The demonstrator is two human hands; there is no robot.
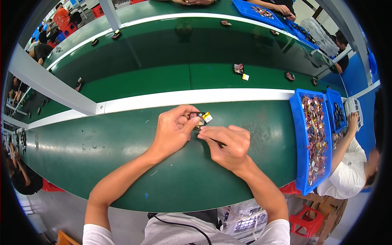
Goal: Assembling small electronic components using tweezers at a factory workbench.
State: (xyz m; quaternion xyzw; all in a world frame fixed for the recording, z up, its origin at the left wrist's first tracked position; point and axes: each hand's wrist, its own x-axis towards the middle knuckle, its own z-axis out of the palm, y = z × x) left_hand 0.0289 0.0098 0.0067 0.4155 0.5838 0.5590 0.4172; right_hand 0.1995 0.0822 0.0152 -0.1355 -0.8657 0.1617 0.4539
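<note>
Over the green worktable, my left hand is closed around a small black plastic housing. Reddish circuitry shows inside the housing, and a small yellow-and-white battery-like piece sticks out at its right side. My right hand pinches a thin dark tool, whose back end shows below the fingers. Its tip reaches the lower edge of the housing, mostly hidden by my fingers, so its exact kind is unclear.
A blue tray of many small reddish parts stands at the right; a smaller blue tray holds black pieces. Beyond the white rail, a green conveyor carries scattered housings. A co-worker sits at the right.
</note>
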